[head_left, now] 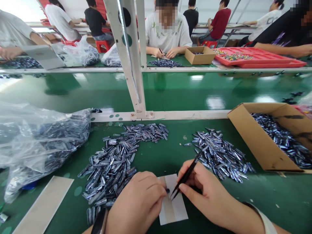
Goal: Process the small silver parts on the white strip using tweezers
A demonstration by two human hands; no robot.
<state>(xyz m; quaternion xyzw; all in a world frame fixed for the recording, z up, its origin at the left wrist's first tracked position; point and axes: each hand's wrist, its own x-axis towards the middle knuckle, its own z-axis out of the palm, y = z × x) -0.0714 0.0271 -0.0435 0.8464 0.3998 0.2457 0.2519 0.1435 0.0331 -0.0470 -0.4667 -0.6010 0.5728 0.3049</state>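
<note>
My right hand (pixel 206 196) grips black tweezers (pixel 187 175) like a pen, their two tips slightly apart over a small white card with a beige strip (pixel 179 213). At the card's left edge, my left hand (pixel 140 198) is closed with a small dark piece (pixel 167 190) at its fingertips; most of that piece is hidden. Left of my left hand spreads a large heap of small, elongated, shiny dark pieces (pixel 109 165). A second heap of similar pieces (pixel 219 152) lies beyond my right hand.
An open cardboard box (pixel 258 139) of dark pieces stands at right. At left are a clear plastic bag of pieces (pixel 60 139) and a long beige strip (pixel 45 204). A white post (pixel 135 74) rises from the rail ahead. Beyond the green belt (pixel 177 91), co-workers sit.
</note>
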